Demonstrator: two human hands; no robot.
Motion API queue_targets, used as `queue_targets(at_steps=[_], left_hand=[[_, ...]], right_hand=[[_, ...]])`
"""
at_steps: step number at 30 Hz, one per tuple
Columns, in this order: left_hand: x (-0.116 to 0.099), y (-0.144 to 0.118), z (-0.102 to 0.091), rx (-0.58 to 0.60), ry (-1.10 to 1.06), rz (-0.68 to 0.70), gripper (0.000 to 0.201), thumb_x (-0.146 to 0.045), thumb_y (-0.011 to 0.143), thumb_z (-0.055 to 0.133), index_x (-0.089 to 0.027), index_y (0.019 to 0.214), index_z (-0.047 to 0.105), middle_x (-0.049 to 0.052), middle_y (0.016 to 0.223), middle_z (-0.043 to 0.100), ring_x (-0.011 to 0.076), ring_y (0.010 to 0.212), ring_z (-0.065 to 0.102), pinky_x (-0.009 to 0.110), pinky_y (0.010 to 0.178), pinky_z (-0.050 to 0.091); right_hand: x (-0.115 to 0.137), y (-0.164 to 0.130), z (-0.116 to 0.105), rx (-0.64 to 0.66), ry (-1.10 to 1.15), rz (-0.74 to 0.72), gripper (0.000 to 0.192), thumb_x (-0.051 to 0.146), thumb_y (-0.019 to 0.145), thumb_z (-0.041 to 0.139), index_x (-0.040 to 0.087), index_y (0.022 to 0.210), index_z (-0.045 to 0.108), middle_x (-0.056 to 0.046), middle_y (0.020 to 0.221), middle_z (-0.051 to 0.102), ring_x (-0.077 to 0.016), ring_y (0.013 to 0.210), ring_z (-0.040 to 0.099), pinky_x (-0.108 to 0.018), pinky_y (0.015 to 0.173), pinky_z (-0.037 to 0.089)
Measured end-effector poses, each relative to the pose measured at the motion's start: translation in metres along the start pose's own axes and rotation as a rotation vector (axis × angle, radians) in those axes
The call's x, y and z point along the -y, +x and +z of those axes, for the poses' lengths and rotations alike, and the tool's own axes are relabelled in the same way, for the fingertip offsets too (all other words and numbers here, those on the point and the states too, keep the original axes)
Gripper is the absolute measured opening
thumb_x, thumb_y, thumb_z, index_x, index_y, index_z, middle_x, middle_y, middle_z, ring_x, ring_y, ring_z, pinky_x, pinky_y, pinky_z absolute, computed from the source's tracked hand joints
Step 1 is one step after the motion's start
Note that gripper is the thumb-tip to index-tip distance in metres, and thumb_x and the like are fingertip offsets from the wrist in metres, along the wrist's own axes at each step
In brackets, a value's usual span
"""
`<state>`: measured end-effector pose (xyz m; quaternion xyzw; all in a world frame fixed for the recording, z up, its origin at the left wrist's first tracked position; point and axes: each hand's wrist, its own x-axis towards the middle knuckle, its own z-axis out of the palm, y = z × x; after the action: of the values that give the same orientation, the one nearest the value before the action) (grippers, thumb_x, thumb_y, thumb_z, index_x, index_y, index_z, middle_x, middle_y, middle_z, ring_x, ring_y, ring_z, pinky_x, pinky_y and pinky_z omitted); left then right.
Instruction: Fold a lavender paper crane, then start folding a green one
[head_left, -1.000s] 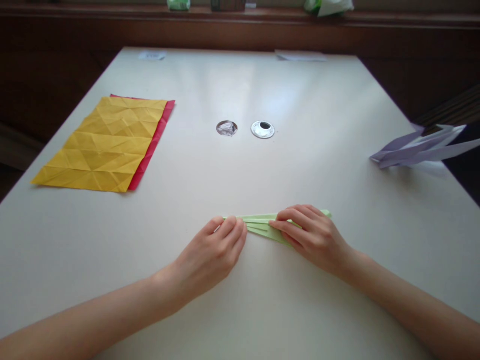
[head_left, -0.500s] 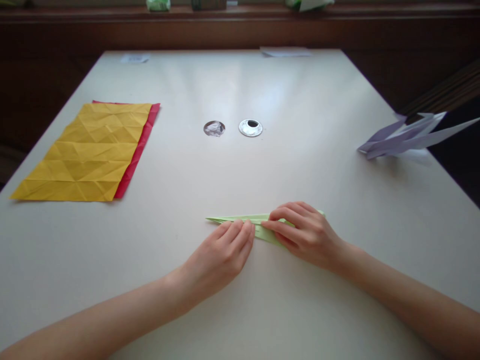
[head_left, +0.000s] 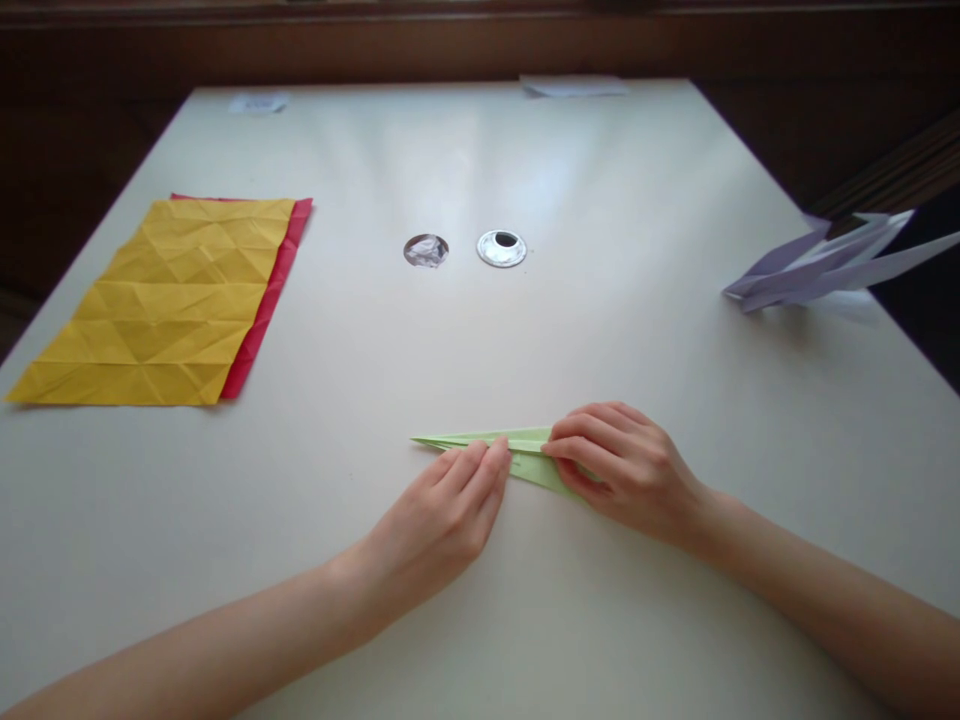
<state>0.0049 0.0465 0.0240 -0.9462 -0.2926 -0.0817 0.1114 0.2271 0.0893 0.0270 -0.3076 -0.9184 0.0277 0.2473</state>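
A light green folded paper (head_left: pixel 534 466) lies on the white table in front of me, narrowing to a sharp point at its left end. My left hand (head_left: pixel 450 510) presses its bunched fingertips onto the middle of the paper. Over the wider right part, my right hand (head_left: pixel 626 465) grips a narrow folded strip along the paper with its fingertips. The far right end of the paper is hidden beneath the right hand.
Creased yellow paper (head_left: pixel 161 300) lies over a red sheet (head_left: pixel 259 330) at the left. A purple folded paper model (head_left: pixel 802 270) sits near the right edge. Two round table holes, one with a metal ring (head_left: pixel 491 258), are farther back. White paper (head_left: pixel 574 87) lies at the far edge.
My right hand has slid slightly to the right along the green paper, baring more of the folded strip. My left hand stays in place. The view has tilted down a little.
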Motion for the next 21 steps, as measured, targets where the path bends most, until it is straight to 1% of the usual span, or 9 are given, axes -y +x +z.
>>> queue_targets(at_steps=[9, 14, 18, 21], left_hand=[[0.0003, 0.0004, -0.0009, 0.004, 0.004, 0.013, 0.036, -0.009, 0.083, 0.042, -0.001, 0.117, 0.052, 0.017, 0.124, 0.053, 0.0256, 0.107, 0.053, 0.035, 0.088, 0.044], [0.0001, 0.0007, 0.0004, -0.004, 0.004, 0.014, 0.036, -0.009, 0.083, 0.043, 0.000, 0.117, 0.052, 0.017, 0.124, 0.053, 0.0259, 0.106, 0.053, 0.035, 0.087, 0.044], [0.0002, 0.0007, 0.0001, -0.008, 0.009, 0.021, 0.035, -0.008, 0.083, 0.043, 0.000, 0.116, 0.052, 0.017, 0.123, 0.053, 0.0255, 0.106, 0.053, 0.035, 0.087, 0.045], [0.0005, 0.0010, 0.0010, -0.018, -0.005, 0.022, 0.034, -0.008, 0.083, 0.043, 0.000, 0.115, 0.053, 0.017, 0.124, 0.053, 0.0262, 0.110, 0.051, 0.035, 0.090, 0.044]], right_hand=[[-0.0012, 0.0017, -0.0048, 0.058, 0.010, -0.074, 0.010, 0.009, 0.080, 0.051, 0.018, 0.075, 0.054, -0.001, 0.077, 0.065, -0.0119, 0.074, 0.059, -0.025, 0.066, 0.045], [0.0001, 0.0030, -0.0076, 0.057, -0.007, -0.082, 0.011, 0.010, 0.081, 0.051, 0.018, 0.076, 0.055, -0.001, 0.079, 0.066, -0.0120, 0.076, 0.060, -0.024, 0.066, 0.046], [0.0008, 0.0037, -0.0087, 0.079, -0.009, -0.089, 0.012, 0.009, 0.081, 0.051, 0.017, 0.074, 0.056, -0.002, 0.078, 0.066, -0.0125, 0.074, 0.060, -0.025, 0.065, 0.047], [0.0011, 0.0032, -0.0096, 0.101, -0.013, -0.093, 0.012, 0.010, 0.082, 0.050, 0.017, 0.074, 0.056, -0.002, 0.079, 0.065, -0.0129, 0.075, 0.059, -0.026, 0.065, 0.047]])
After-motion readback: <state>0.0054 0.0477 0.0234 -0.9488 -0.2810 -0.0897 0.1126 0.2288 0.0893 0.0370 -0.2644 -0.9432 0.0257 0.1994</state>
